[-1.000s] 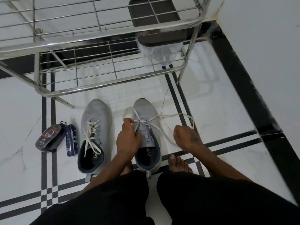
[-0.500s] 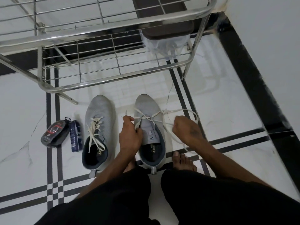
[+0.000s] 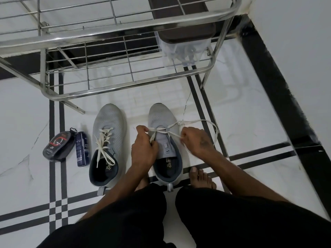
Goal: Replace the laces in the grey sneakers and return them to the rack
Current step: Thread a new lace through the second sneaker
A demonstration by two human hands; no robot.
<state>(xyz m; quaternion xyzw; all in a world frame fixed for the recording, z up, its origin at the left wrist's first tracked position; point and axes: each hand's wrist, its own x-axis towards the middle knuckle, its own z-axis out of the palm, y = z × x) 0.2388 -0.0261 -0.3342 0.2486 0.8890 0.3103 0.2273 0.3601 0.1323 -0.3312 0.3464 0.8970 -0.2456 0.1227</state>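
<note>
Two grey sneakers stand side by side on the tiled floor, toes toward the steel rack [image 3: 125, 86]. The left sneaker [image 3: 109, 122] carries a loosely threaded white lace [image 3: 103, 144]. The right sneaker [image 3: 161, 115] has a white lace [image 3: 172, 125] run through only its lowest eyelets. My left hand [image 3: 143, 149] pinches one end of that lace at the shoe's left side. My right hand [image 3: 197, 140] pinches the other strand at the right side, and a long loop of slack [image 3: 213, 126] trails past it on the floor.
A shoe-polish case [image 3: 57, 145] and a dark blue can [image 3: 82, 149] lie left of the sneakers. A clear box with a dark lid [image 3: 182, 42] sits on the rack's right end. A white wall [image 3: 295, 51] rises at right. My bare feet and black-clad knees fill the foreground.
Both hands have drawn closer over the right sneaker; the right hand moved up and in toward the eyelets, and the lace now runs tighter across the shoe. The camera leaned in slightly.
</note>
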